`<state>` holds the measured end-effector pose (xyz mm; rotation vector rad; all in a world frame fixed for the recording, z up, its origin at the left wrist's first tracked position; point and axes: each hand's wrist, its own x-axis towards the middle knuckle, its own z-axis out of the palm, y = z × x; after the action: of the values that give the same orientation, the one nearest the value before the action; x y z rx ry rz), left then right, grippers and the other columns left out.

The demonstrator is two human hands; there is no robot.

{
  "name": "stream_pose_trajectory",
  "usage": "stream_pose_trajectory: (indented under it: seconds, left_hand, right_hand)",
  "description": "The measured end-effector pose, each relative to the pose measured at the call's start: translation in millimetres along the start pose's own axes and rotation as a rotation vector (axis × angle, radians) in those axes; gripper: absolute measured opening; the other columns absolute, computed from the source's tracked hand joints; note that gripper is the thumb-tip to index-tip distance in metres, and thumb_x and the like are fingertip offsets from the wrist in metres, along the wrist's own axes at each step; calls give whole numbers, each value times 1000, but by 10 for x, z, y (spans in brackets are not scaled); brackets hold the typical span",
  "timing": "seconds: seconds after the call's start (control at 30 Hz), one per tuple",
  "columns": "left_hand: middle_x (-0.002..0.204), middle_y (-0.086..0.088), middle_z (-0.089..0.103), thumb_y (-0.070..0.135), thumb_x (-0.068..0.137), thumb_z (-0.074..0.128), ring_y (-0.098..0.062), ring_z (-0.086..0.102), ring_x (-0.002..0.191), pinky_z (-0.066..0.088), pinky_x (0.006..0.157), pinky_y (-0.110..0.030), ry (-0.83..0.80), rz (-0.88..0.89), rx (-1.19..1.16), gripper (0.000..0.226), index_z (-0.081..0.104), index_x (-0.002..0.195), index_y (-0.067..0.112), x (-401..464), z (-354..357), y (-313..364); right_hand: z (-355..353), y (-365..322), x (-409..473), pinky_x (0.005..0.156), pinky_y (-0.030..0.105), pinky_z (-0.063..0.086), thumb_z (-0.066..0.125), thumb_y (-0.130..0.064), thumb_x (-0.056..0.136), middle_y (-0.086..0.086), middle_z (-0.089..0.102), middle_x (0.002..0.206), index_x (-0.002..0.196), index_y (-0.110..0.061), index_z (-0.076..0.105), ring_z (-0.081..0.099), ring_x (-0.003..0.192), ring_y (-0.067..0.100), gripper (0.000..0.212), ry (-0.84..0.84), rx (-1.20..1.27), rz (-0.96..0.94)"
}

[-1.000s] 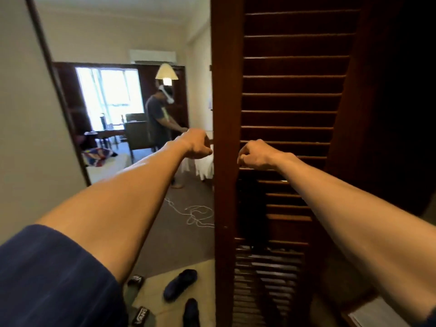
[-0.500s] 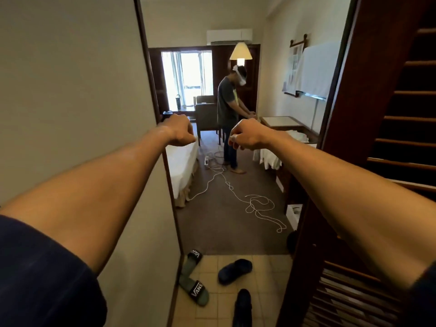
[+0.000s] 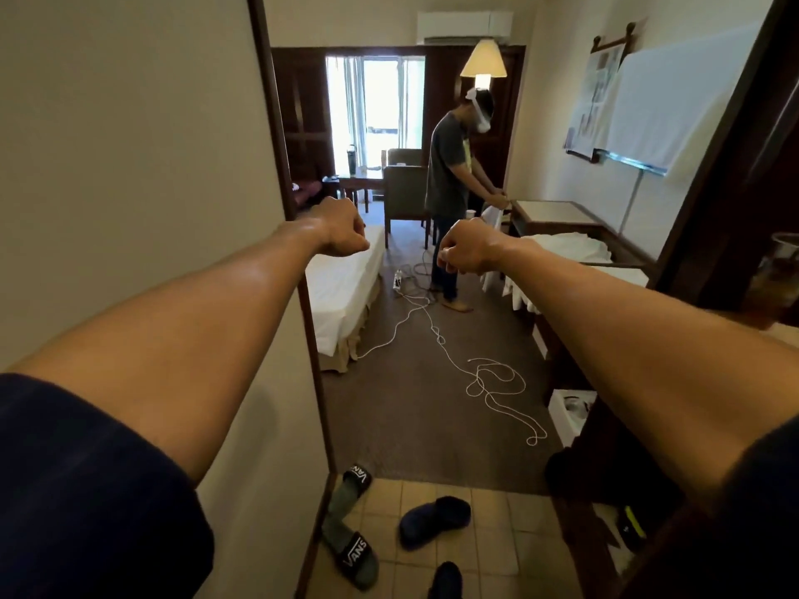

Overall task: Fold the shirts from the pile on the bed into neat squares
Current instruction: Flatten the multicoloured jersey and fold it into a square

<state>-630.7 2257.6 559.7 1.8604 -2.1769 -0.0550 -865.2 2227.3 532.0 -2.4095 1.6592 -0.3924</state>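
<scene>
Both my arms reach straight out at chest height in a hallway. My left hand (image 3: 341, 229) is a closed fist with nothing in it. My right hand (image 3: 465, 252) is also curled into a fist and holds nothing that I can see. Beyond the hands, a bed (image 3: 341, 291) with a white sheet stands along the left side of the room. No pile of shirts shows on the part of the bed that I see. White cloth (image 3: 566, 252) lies on a desk at the right.
Another person (image 3: 452, 188) with a headset stands by the desk (image 3: 557, 211) handling white cloth. A white cable (image 3: 484, 378) trails over the carpet. Sandals (image 3: 352, 542) and dark shoes (image 3: 434, 518) lie on the tiles at my feet. A wall (image 3: 142, 175) is left, a dark wooden door (image 3: 735, 144) right.
My view has swung left from the louvred door to the open room. Both fists stay raised and closed, a little apart.
</scene>
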Motion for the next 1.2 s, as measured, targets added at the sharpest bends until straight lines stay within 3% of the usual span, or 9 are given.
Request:
stream_pose_trajectory:
  seconds: [0.3, 0.47, 0.73, 0.93, 1.1, 1.2]
  left_hand:
    - [117, -8, 69, 29, 93, 66, -25, 62, 105, 52, 94, -40, -18, 32, 16, 26, 75, 108, 9, 1528, 457, -521]
    - [117, -10, 68, 29, 94, 66, -26, 62, 105, 53, 94, -41, -40, 48, 24, 26, 74, 109, 10, 2741, 620, -996]
    - [106, -7, 70, 29, 93, 66, -21, 63, 90, 47, 72, -29, -67, 47, 38, 21, 75, 102, 12, 4330, 755, -1583]
    - [105, -5, 69, 30, 93, 66, -21, 64, 91, 50, 73, -31, -90, 9, 37, 23, 75, 104, 12, 5409, 1018, -1967]
    - [94, -4, 70, 31, 89, 69, -21, 67, 84, 54, 66, -32, -89, -49, 45, 13, 69, 80, 22, 6475, 1251, -2251]
    - [87, -4, 68, 30, 88, 69, -23, 68, 79, 57, 66, -35, -73, -85, 42, 14, 70, 79, 19, 7208, 1345, -2347]
  right_hand:
    - [189, 331, 1583, 82, 36, 60, 59, -16, 98, 7, 69, 92, 100, -10, 73, 70, 82, 22, 16, -3, -35, -13]
    - [214, 532, 2751, 73, 26, 56, 57, -18, 100, 0, 68, 87, 100, -13, 72, 68, 78, 14, 16, 17, -3, 32]
    - [160, 731, 4368, 77, 31, 60, 56, -15, 100, 1, 71, 99, 108, -11, 72, 68, 88, 16, 19, -4, -24, 55]
    - [418, 1034, 5573, 73, 31, 58, 56, -19, 100, 5, 72, 96, 106, -11, 72, 70, 85, 21, 19, 4, 63, 67]
    - [570, 1484, 6731, 78, 32, 57, 56, -18, 100, 6, 71, 96, 107, -10, 72, 69, 86, 21, 20, 4, 70, 43]
    - [589, 1781, 7494, 82, 34, 59, 57, -18, 100, 4, 71, 95, 99, -15, 72, 69, 85, 18, 16, 18, 73, 11]
